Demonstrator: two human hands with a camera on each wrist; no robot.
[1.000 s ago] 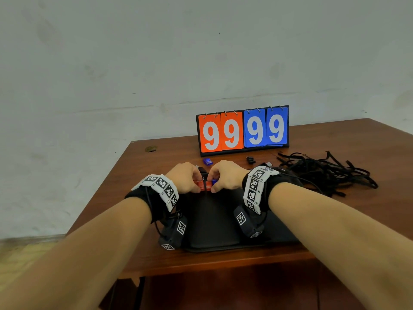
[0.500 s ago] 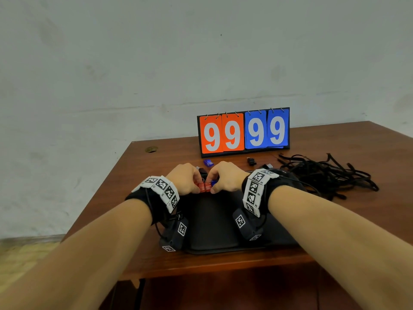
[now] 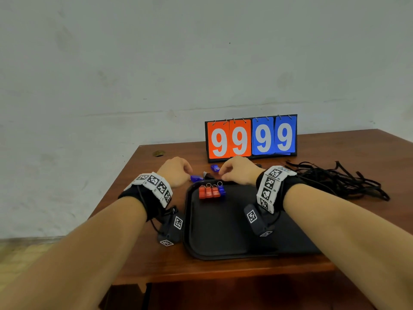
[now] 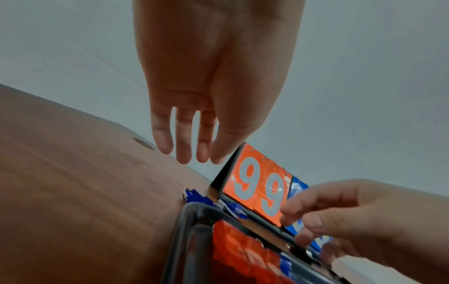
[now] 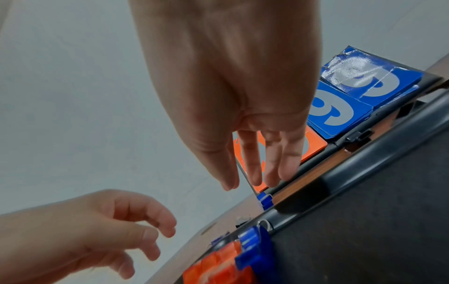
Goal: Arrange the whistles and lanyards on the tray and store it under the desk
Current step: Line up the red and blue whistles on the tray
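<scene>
Whistles [image 3: 211,191], glossy plastic, on matte tray [image 3: 223,231]

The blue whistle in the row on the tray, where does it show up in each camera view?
Head: blue whistle at the right end of the row of red whistles, far edge of the tray.
Left wrist: bottom centre, right of the red ones.
Right wrist: bottom centre, right of the red ones.
Shared landmark: the scoreboard showing 99 99.

brown desk [image 3: 143,193] bears black tray [image 3: 223,238], scoreboard [image 3: 251,137], loose whistles [image 3: 196,178], tangled lanyards [image 3: 335,180].
</scene>
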